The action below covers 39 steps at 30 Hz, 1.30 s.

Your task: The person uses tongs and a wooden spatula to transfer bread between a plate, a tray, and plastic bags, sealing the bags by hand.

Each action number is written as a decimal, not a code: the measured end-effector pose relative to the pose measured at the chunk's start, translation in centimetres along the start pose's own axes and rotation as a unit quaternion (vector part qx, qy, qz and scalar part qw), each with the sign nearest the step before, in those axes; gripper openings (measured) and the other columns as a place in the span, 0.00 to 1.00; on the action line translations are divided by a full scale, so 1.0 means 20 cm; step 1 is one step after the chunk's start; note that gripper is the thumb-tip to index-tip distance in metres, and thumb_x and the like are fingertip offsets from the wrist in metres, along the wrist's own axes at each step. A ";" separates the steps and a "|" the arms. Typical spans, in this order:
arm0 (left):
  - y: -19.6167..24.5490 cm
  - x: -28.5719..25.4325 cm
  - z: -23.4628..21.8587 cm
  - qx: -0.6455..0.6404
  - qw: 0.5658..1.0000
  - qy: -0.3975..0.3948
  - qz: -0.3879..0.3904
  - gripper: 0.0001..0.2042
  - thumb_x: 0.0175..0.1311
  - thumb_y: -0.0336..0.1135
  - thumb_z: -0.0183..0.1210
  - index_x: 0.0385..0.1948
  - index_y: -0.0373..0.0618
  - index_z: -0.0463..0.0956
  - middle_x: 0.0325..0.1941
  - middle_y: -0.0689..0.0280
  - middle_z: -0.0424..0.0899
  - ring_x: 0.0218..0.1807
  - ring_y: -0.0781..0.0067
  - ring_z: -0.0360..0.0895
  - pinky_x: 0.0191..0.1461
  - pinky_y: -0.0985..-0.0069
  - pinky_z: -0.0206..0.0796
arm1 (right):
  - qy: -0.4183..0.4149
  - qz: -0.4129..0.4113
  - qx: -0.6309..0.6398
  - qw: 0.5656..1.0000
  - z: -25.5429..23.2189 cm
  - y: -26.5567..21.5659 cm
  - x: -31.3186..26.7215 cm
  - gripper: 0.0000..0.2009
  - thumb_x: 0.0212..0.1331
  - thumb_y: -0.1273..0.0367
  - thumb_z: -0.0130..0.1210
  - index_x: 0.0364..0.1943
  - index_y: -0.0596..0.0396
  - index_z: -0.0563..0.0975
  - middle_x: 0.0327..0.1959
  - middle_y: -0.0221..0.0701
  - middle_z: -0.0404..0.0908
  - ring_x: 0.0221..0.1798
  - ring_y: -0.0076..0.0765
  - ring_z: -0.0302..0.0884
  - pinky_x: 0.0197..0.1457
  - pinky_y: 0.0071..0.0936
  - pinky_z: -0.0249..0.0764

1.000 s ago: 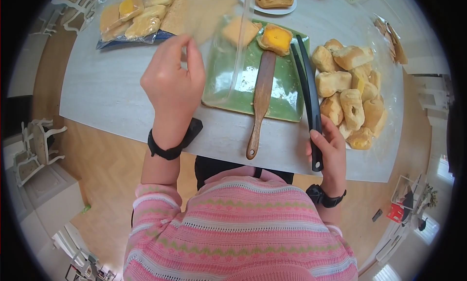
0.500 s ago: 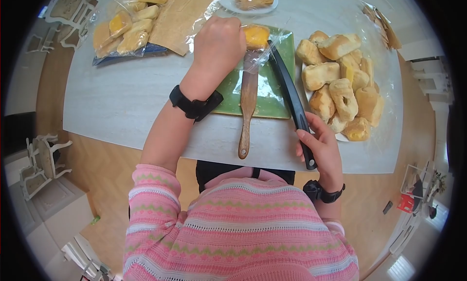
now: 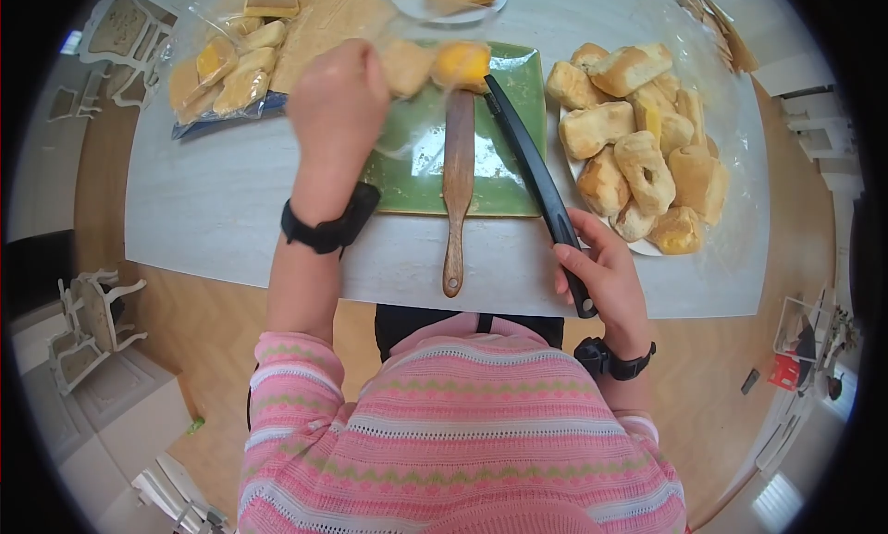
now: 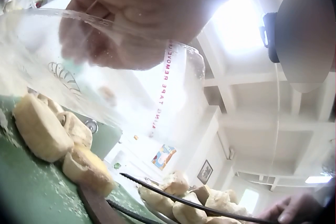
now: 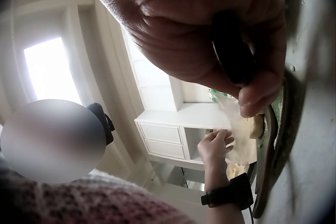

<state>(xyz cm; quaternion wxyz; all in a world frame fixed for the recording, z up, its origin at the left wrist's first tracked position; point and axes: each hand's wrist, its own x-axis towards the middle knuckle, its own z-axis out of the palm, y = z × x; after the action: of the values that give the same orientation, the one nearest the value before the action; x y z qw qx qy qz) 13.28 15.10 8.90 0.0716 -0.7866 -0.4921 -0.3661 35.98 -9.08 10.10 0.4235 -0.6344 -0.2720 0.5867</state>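
Note:
The left hand (image 3: 340,109) is raised at the left of the green plate (image 3: 509,187), fingers curled on a clear plastic bag (image 3: 416,118). Red print shows on the bag (image 4: 131,90) in the left wrist view. Behind the bag on the plate lie a flat pale pastry (image 3: 405,69) and a yellow-topped pastry (image 3: 462,62). Below them rests a wooden spatula (image 3: 458,178), its handle over the plate's front edge. The right hand (image 3: 606,275) grips black tongs (image 3: 536,178) by the handle end, tips beside the yellow-topped pastry. In the left wrist view the tong arms stand apart.
A heap of bread pieces (image 3: 647,169) fills a white plate on the right. Bagged pastries (image 3: 217,67) lie at the back left beside brown paper (image 3: 328,30). A white plate (image 3: 486,9) with pastries stands at the back. More brown paper (image 3: 726,35) lies at the back right.
The left hand swung right over the yellow-topped pastry with the bag, then back left. The right hand keeps its grip on the tongs, whose tips are now nearer that pastry.

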 end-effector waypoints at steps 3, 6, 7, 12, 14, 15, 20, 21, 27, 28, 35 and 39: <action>-0.09 -0.04 -0.12 0.052 0.995 0.081 -0.001 0.04 0.61 0.32 0.61 0.30 0.44 0.83 0.28 0.59 0.85 0.31 0.53 0.83 0.34 0.62 0.75 | 0.001 -0.001 0.004 1.000 -0.02 0.01 0.00 0.20 0.65 0.76 0.57 0.61 0.65 0.70 0.42 0.31 0.79 0.24 0.19 0.77 0.23 0.17 0.70; -0.13 -0.11 -0.23 0.120 0.986 0.109 0.024 0.02 0.60 0.30 0.62 0.29 0.45 0.82 0.28 0.61 0.85 0.33 0.56 0.82 0.35 0.64 0.75 | -0.002 -0.006 0.020 1.000 -0.02 0.02 0.02 0.21 0.65 0.76 0.57 0.62 0.64 0.70 0.44 0.31 0.79 0.25 0.19 0.78 0.23 0.17 0.70; -0.12 -0.16 -0.24 0.141 0.986 0.084 0.018 0.01 0.60 0.29 0.62 0.29 0.46 0.82 0.28 0.61 0.84 0.34 0.57 0.82 0.36 0.65 0.74 | -0.005 -0.006 0.021 1.000 -0.02 0.02 0.02 0.21 0.65 0.76 0.57 0.62 0.64 0.70 0.44 0.31 0.79 0.25 0.19 0.78 0.23 0.17 0.70; -0.07 -0.32 -0.23 0.155 0.988 -0.026 0.000 0.02 0.59 0.29 0.62 0.27 0.46 0.80 0.27 0.63 0.82 0.35 0.60 0.81 0.37 0.66 0.74 | -0.001 -0.021 0.027 0.999 0.00 0.03 0.06 0.21 0.65 0.76 0.57 0.62 0.64 0.70 0.46 0.32 0.79 0.25 0.19 0.78 0.23 0.17 0.71; -0.07 -0.35 -0.21 0.151 0.986 -0.066 -0.023 0.02 0.58 0.29 0.63 0.32 0.45 0.81 0.32 0.63 0.84 0.38 0.59 0.81 0.38 0.66 0.74 | -0.002 -0.022 0.026 0.999 0.00 0.03 0.06 0.21 0.65 0.76 0.57 0.62 0.64 0.70 0.45 0.31 0.79 0.25 0.19 0.78 0.23 0.17 0.70; -0.06 -0.35 -0.21 0.150 0.986 -0.065 -0.023 0.02 0.58 0.29 0.63 0.32 0.45 0.81 0.32 0.63 0.84 0.38 0.59 0.81 0.38 0.66 0.74 | -0.003 -0.024 0.025 0.999 -0.01 0.02 0.06 0.21 0.65 0.76 0.57 0.62 0.64 0.70 0.45 0.31 0.79 0.25 0.19 0.78 0.23 0.17 0.70; 0.09 -0.35 -0.20 0.026 0.998 0.000 0.051 0.11 0.57 0.32 0.65 0.41 0.42 0.81 0.40 0.61 0.85 0.42 0.58 0.80 0.42 0.65 0.74 | 0.004 -0.015 0.028 0.999 -0.02 0.03 0.05 0.21 0.65 0.76 0.57 0.63 0.64 0.70 0.46 0.31 0.77 0.25 0.19 0.78 0.23 0.17 0.71; 0.15 -0.38 -0.21 -0.025 0.998 -0.053 0.033 0.14 0.56 0.34 0.68 0.44 0.44 0.81 0.41 0.59 0.85 0.42 0.56 0.81 0.43 0.64 0.74 | 0.008 -0.018 0.032 0.999 -0.02 0.04 0.05 0.22 0.65 0.76 0.57 0.63 0.65 0.70 0.46 0.31 0.77 0.26 0.20 0.78 0.23 0.17 0.71; 0.41 -0.56 -0.31 -0.144 0.962 -0.230 0.028 0.25 0.49 0.39 0.73 0.50 0.44 0.78 0.41 0.58 0.80 0.41 0.56 0.80 0.39 0.66 0.73 | 0.006 -0.021 0.039 0.999 -0.03 0.03 0.06 0.22 0.66 0.75 0.57 0.63 0.65 0.69 0.46 0.31 0.77 0.26 0.20 0.79 0.23 0.17 0.71; 0.43 -0.58 -0.32 -0.157 0.948 -0.276 0.011 0.28 0.48 0.39 0.73 0.53 0.44 0.76 0.42 0.57 0.79 0.41 0.56 0.80 0.39 0.65 0.74 | 0.006 -0.021 0.040 0.999 -0.03 0.03 0.06 0.22 0.66 0.75 0.57 0.63 0.65 0.69 0.46 0.31 0.77 0.26 0.20 0.79 0.23 0.17 0.71; 0.41 -0.66 -0.32 -0.198 0.926 -0.312 -0.075 0.27 0.55 0.25 0.63 0.61 0.43 0.71 0.46 0.51 0.78 0.43 0.45 0.80 0.43 0.59 0.75 | -0.004 -0.038 0.057 0.998 -0.01 0.01 0.12 0.23 0.66 0.74 0.58 0.63 0.65 0.69 0.47 0.31 0.77 0.26 0.20 0.78 0.24 0.17 0.71; 0.34 -0.66 -0.38 -0.218 0.940 -0.256 -0.049 0.24 0.57 0.18 0.55 0.59 0.42 0.73 0.45 0.50 0.80 0.43 0.43 0.81 0.44 0.59 0.75 | -0.001 -0.043 0.059 0.997 0.00 0.01 0.13 0.24 0.66 0.73 0.59 0.64 0.65 0.68 0.47 0.31 0.77 0.26 0.19 0.78 0.23 0.17 0.71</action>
<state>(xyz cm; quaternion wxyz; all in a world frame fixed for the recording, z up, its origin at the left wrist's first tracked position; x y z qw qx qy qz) 11.66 -1.50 7.56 -0.2480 -0.8250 -0.4402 -0.2532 36.41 -6.96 8.60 0.4849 -0.5953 -0.2642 0.5837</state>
